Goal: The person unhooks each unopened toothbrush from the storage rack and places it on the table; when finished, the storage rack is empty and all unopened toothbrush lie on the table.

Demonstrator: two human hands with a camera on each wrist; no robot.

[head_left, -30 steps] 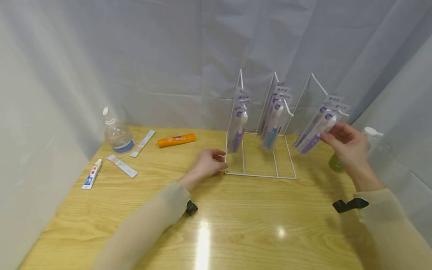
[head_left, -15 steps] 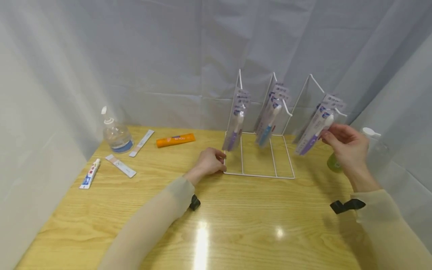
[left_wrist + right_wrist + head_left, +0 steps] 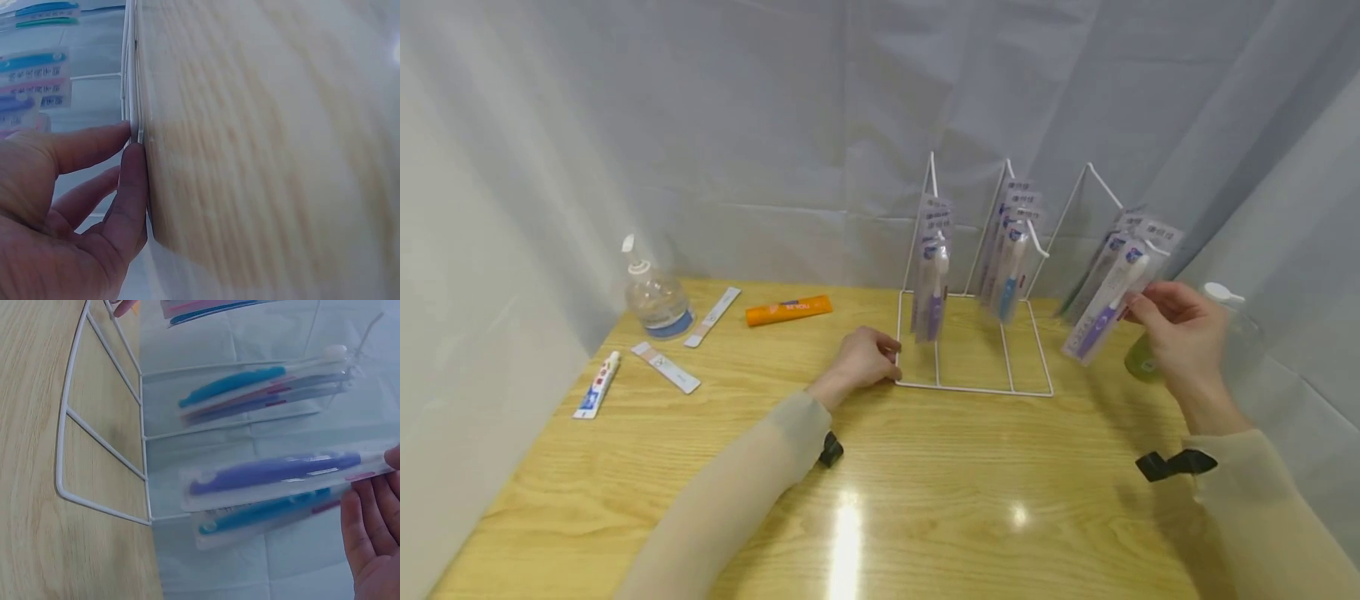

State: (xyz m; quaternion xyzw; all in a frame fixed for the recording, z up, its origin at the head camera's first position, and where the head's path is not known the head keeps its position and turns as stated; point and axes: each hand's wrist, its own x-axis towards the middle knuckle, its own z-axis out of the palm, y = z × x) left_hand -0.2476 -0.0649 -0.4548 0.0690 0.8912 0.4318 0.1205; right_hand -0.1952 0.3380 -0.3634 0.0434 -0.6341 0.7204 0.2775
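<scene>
A white wire rack stands on the wooden table with three hooks of packed toothbrushes. My left hand holds the rack's front left corner; thumb and finger pinch the base wire. My right hand pinches the front purple toothbrush pack on the right hook, tilted out toward me. In the right wrist view this purple pack lies above a blue one, with my fingers at its end. More packs hang on the left hook and the middle hook.
At the left of the table lie a pump bottle, an orange tube, a small toothpaste tube and two flat strips. A green bottle and a clear pump bottle stand behind my right hand. Grey curtains close in the table.
My right hand has drawn the purple pack outward and to the right along its hook. The left hand has settled on the rack's corner. The other hanging packs have swung a little.
</scene>
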